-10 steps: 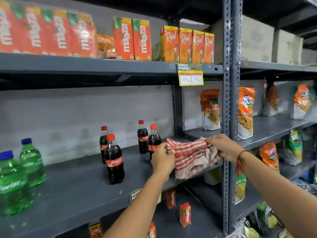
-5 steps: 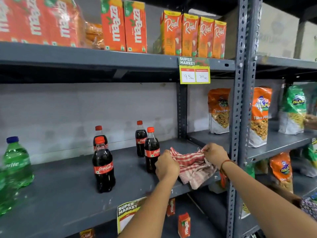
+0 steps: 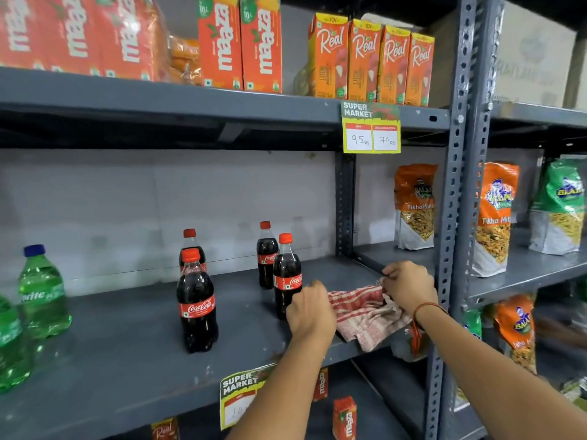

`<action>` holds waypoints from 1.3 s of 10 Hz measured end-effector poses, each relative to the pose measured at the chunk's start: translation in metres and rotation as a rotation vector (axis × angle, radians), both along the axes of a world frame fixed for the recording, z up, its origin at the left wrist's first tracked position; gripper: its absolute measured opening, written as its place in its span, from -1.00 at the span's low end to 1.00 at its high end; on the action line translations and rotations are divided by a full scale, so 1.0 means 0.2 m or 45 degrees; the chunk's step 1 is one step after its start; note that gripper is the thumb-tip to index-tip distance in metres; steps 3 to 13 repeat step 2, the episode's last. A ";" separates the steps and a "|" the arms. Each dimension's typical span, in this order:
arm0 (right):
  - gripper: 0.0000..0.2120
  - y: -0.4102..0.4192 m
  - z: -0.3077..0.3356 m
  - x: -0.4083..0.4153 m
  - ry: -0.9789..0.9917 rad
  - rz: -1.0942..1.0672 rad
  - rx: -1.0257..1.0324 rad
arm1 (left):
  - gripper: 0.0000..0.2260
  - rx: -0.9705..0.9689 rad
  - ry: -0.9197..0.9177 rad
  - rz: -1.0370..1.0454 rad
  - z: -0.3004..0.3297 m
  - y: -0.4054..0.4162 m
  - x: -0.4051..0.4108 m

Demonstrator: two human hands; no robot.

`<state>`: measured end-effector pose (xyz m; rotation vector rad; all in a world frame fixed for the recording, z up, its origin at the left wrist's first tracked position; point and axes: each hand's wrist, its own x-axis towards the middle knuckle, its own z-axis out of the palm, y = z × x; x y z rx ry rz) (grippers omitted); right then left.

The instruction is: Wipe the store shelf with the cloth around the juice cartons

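A red-and-white checked cloth (image 3: 365,315) lies bunched on the right end of the grey middle shelf (image 3: 133,354). My left hand (image 3: 309,312) grips its left edge, and my right hand (image 3: 409,289) pinches its far right corner. Part of the cloth hangs over the shelf's front edge. Orange Real juice cartons (image 3: 371,61) stand in a row on the top shelf (image 3: 178,96), with red Maaza cartons (image 3: 239,42) to their left. Both hands are well below those cartons.
Several Coca-Cola bottles stand just left of my left hand, the nearest (image 3: 286,274) almost touching it. Green Sprite bottles (image 3: 43,293) are at far left. A perforated steel upright (image 3: 457,185) rises right of the cloth. Snack bags (image 3: 494,217) fill the neighbouring shelves.
Both hands have lowered the cloth from in front of the shelf onto the shelf surface. The view has moved closer and slightly up toward the top shelf.
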<state>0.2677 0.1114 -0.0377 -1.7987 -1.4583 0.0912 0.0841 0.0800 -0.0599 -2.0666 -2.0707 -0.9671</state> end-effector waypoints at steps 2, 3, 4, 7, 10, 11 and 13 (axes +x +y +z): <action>-0.83 -0.12 0.01 -0.10 0.035 0.051 0.290 | -0.83 0.196 0.021 -0.102 -0.02 -0.14 -0.07; -0.83 -0.12 0.01 -0.10 0.035 0.051 0.290 | -0.83 0.196 0.021 -0.102 -0.02 -0.14 -0.07; -0.83 -0.12 0.01 -0.10 0.035 0.051 0.290 | -0.83 0.196 0.021 -0.102 -0.02 -0.14 -0.07; -0.83 -0.12 0.01 -0.10 0.035 0.051 0.290 | -0.83 0.196 0.021 -0.102 -0.02 -0.14 -0.07; -0.83 -0.12 0.01 -0.10 0.035 0.051 0.290 | -0.83 0.196 0.021 -0.102 -0.02 -0.14 -0.07; -0.83 -0.12 0.01 -0.10 0.035 0.051 0.290 | -0.83 0.196 0.021 -0.102 -0.02 -0.14 -0.07; -0.83 -0.12 0.01 -0.10 0.035 0.051 0.290 | -0.83 0.196 0.021 -0.102 -0.02 -0.14 -0.07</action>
